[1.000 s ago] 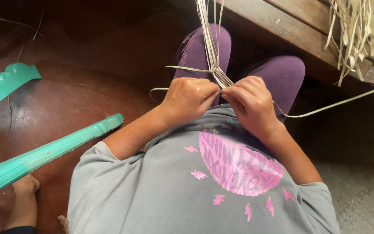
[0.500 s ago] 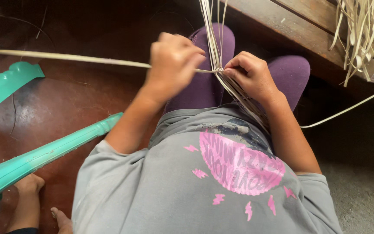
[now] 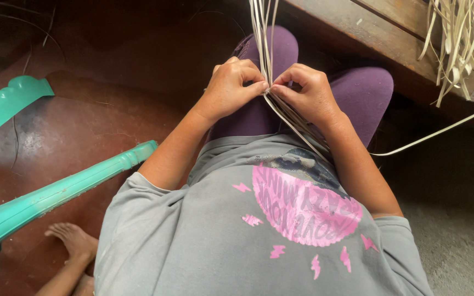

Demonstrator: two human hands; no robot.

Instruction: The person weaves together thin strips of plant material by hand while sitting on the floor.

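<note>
Both hands meet over my lap, above purple trousers. My left hand pinches a bundle of pale flat straw strips that runs up out of the top of the view. My right hand grips the same strips from the other side, fingertips touching the left hand's. Below the hands the strips slant down across my grey shirt toward the right. One long strip trails off to the right edge.
A heap of loose pale straw strips lies on a wooden ledge at top right. Two turquoise plastic rails cross the left side over a reddish-brown floor. A bare foot rests at bottom left.
My left hand, which had pulled a long strip out to the left, has come back to the right hand at the bundle. That strip no longer stretches across the left.
</note>
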